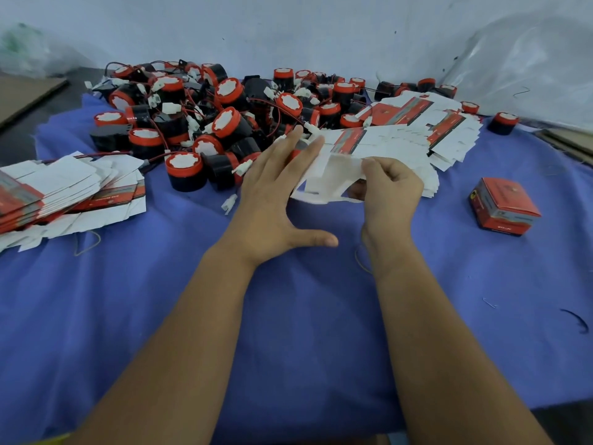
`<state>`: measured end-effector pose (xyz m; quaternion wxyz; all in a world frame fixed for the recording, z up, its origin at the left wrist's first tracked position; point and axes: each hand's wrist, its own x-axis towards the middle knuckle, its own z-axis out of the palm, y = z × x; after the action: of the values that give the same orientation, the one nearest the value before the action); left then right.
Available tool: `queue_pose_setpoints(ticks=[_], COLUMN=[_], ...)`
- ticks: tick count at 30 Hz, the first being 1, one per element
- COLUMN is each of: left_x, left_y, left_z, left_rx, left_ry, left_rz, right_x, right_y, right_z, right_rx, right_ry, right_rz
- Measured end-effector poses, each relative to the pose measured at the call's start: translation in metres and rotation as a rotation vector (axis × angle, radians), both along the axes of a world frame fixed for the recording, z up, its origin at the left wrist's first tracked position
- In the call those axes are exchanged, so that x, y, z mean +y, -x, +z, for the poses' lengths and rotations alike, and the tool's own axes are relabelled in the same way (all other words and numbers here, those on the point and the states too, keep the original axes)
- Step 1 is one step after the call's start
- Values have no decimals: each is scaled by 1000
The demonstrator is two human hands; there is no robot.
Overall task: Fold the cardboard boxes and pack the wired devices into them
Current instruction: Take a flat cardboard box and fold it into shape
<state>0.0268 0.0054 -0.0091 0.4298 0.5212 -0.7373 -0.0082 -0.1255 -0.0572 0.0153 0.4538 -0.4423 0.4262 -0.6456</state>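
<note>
A flat white cardboard box blank (333, 178) is lifted just above the blue cloth at the centre. My right hand (390, 191) pinches its right edge between thumb and fingers. My left hand (276, 200) lies flat with straight fingers against the blank's left side, thumb spread toward me. Behind them lies a big heap of black-and-red round wired devices (224, 117) with red wires and white plugs. More flat blanks lie in a stack (417, 136) behind my right hand and in another stack (64, 191) at the left.
One folded red box (503, 205) stands on the blue cloth (288, 316) at the right. A single device (502, 122) sits apart at the far right. Clear plastic sheeting (529, 65) leans at the back right, brown cardboard (22, 94) at the far left.
</note>
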Motion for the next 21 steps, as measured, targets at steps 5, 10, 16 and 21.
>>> queue_pose_setpoints(ticks=[5,10,16,21], left_x=[2,5,3,3], left_y=[4,7,10,12], left_z=[5,12,14,16], left_rx=[200,779,1016,969], left_ry=[82,-60,-122,-30], left_rz=[61,-57,-154,-132], right_x=[3,5,12,16], right_y=[0,-13,-15,-21], right_z=[5,3,1,3], right_rx=[-165,41,-29,-44], right_ry=[35,143,78,109], right_rz=[196,561,522,561])
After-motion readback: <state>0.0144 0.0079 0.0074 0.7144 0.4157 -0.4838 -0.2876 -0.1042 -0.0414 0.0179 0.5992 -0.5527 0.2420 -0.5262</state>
